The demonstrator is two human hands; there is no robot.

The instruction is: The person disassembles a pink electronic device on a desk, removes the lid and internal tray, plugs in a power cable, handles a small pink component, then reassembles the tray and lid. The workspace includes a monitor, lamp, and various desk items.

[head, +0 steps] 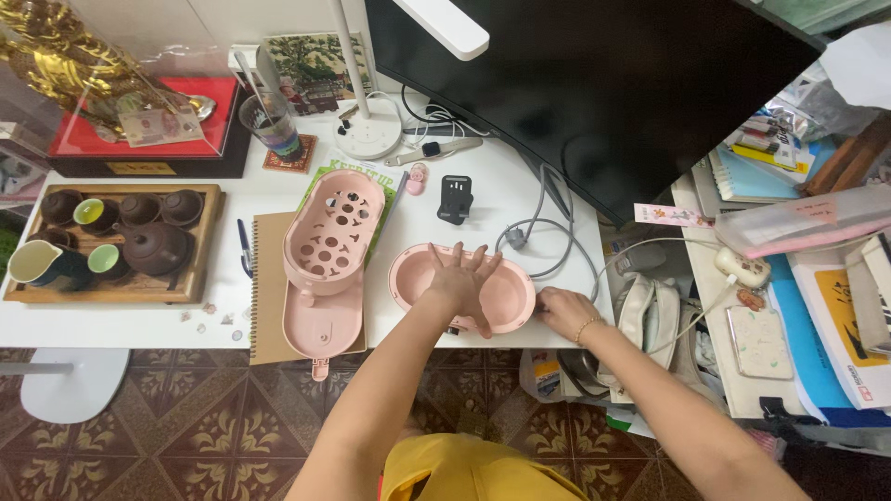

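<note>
The pink tub [506, 297] lies at the near edge of the white table [121, 327], in front of the monitor [594, 83]. It is an oval of smooth plastic, and its long axis runs left to right along the table edge, with the open side up. My left hand [459, 278] is flat inside it, fingers [455, 257] spread and pointing far, pressing on the bottom. My right hand [563, 311] is at the right end of the tub, touching the rim; I cannot tell if its fingers pinch it or only lean on it.

To the left, a pink basket [332, 227] with round holes stands on a pink lid [320, 320], both oval, with the long axis going near to far. They rest on a brown notebook [269, 288]. Further left is a wooden tray [200, 278] with dark clay cups and a teapot [153, 246]. Grey cables [548, 246] loop just behind the tub, and a small black adapter [455, 198] stands beyond them.
</note>
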